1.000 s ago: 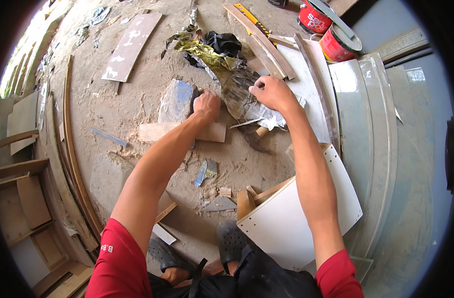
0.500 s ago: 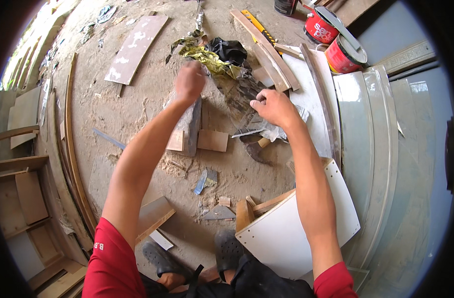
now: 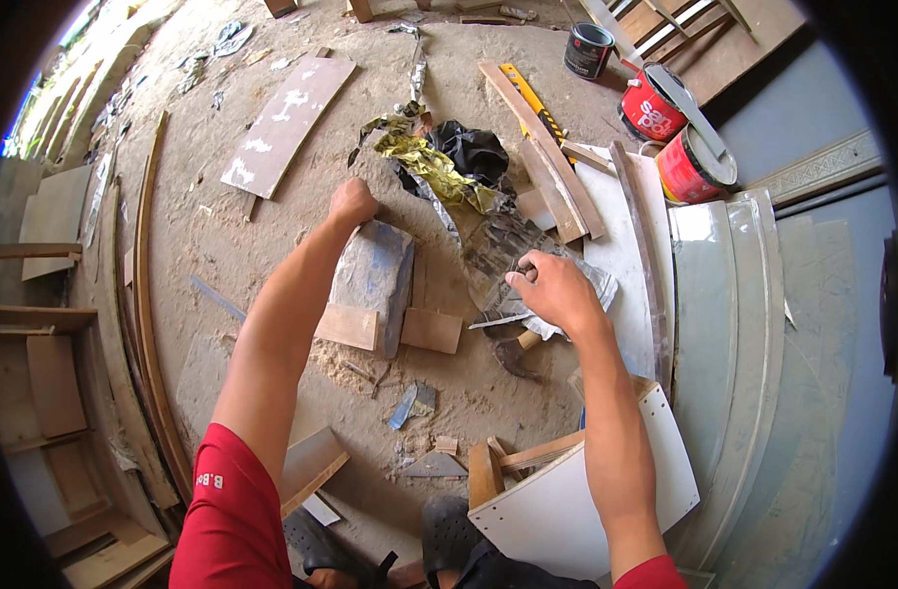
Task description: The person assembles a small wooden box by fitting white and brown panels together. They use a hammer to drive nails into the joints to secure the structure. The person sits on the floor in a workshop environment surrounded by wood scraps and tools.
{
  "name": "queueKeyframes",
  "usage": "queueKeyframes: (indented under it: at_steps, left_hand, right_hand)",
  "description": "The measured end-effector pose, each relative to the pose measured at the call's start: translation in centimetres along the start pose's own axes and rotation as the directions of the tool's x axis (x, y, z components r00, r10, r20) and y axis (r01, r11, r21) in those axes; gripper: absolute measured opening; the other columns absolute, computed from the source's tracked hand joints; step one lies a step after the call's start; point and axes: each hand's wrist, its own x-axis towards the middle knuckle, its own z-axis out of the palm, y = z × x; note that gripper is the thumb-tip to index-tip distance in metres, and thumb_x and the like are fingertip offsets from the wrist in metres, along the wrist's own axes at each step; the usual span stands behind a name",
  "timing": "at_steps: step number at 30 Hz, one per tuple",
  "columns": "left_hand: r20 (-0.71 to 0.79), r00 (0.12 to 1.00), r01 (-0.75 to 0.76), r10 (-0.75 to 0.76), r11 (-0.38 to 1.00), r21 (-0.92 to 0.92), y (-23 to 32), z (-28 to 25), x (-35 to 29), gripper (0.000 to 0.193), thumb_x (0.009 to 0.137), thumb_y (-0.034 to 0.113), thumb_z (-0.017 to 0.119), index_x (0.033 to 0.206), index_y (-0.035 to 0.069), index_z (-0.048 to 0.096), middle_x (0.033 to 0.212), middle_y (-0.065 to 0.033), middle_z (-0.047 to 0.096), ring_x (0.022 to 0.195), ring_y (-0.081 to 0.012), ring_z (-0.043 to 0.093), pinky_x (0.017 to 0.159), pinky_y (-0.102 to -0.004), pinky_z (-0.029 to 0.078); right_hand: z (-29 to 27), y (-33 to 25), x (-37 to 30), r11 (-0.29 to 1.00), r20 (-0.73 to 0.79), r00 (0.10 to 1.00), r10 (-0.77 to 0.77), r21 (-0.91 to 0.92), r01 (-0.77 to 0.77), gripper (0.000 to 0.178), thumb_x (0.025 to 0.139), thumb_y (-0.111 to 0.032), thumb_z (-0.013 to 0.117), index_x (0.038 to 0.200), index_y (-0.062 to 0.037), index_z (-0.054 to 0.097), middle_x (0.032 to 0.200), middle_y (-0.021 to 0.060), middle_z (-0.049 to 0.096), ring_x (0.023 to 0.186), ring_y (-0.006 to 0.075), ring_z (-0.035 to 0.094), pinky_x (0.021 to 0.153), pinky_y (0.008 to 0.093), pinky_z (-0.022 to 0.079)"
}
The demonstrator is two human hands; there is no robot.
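Observation:
My left hand (image 3: 354, 201) is closed in a fist at the far left corner of a grey block (image 3: 372, 267); anything inside its fingers is hidden. My right hand (image 3: 559, 292) is held over a spread of crumpled plastic wrapping (image 3: 496, 257), with thumb and fingers pinched together. What that pinch holds is too small to make out. Against the near end of the block is a small wooden board piece (image 3: 349, 326), with another wood piece (image 3: 432, 331) just to its right. A hammer (image 3: 516, 355) lies on the ground below my right hand, partly under the wrapping.
A white drilled panel box (image 3: 591, 491) stands near my right forearm. Glass sheets (image 3: 704, 294) lie along the right, below paint cans (image 3: 692, 165). Planks and a yellow level (image 3: 528, 93) lie ahead. A pale board (image 3: 287, 123) is at far left, wooden frames (image 3: 56, 393) at left.
The view has tilted, so the ground appears lower. My left hand has moved left, away from the crumpled plastic, uncovering more of the block. My right hand has come slightly nearer, still pinched.

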Motion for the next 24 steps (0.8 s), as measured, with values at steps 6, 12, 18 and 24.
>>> queueKeyframes:
  at_steps: [6, 12, 18, 24]
  left_hand:
    - [0.064, 0.989, -0.136, 0.132, 0.989, 0.054, -0.2, 0.1, 1.5, 0.034, 0.072, 0.027, 0.081, 0.091, -0.001, 0.074, 0.096, -0.0240, 0.072, 0.092, -0.0389, 0.071, 0.081, -0.0442, 0.056]
    - [0.088, 0.952, -0.305, 0.293, 0.929, 0.211, -0.2, 0.1, 2.0, 0.021, 0.076, 0.017, 0.072, 0.085, -0.002, 0.074, 0.091, -0.0237, 0.072, 0.088, -0.0383, 0.071, 0.076, -0.0448, 0.057]
    - [0.134, 0.931, -0.362, 0.340, 0.906, 0.221, -0.5, 0.2, 1.8, 0.018, 0.078, 0.015, 0.067, 0.084, -0.001, 0.074, 0.091, -0.0242, 0.071, 0.088, -0.0376, 0.071, 0.075, -0.0441, 0.057]
    - [0.256, 0.931, -0.327, 0.260, 0.906, 0.267, 1.0, -0.4, 0.8, 0.020, 0.079, 0.015, 0.064, 0.087, 0.000, 0.075, 0.091, -0.0215, 0.072, 0.091, -0.0329, 0.072, 0.078, -0.0420, 0.056]
  right_hand:
    - [0.4, 0.5, 0.2, 0.999, -0.048, 0.998, -0.035, -0.006, 0.035, 0.040, 0.090, -0.037, 0.069, 0.105, -0.0002, 0.069, 0.095, 0.0207, 0.073, 0.092, 0.0388, 0.069, 0.083, 0.0435, 0.053]
    - [0.3, 0.2, 0.1, 0.999, 0.010, 1.000, -0.022, 0.024, 0.022, 0.040, 0.090, -0.036, 0.068, 0.108, 0.0005, 0.068, 0.097, 0.0245, 0.071, 0.098, 0.0402, 0.068, 0.087, 0.0470, 0.053]
    - [0.3, 0.0, 0.2, 1.000, 0.032, 0.999, -0.028, 0.015, 0.028, 0.041, 0.090, -0.036, 0.068, 0.109, 0.0009, 0.068, 0.095, 0.0240, 0.072, 0.097, 0.0396, 0.068, 0.087, 0.0468, 0.053]
    - [0.4, 0.6, 0.3, 0.999, 0.004, 0.999, -0.033, 0.006, 0.033, 0.042, 0.089, -0.036, 0.068, 0.109, 0.0015, 0.068, 0.097, 0.0254, 0.071, 0.097, 0.0407, 0.068, 0.087, 0.0469, 0.053]
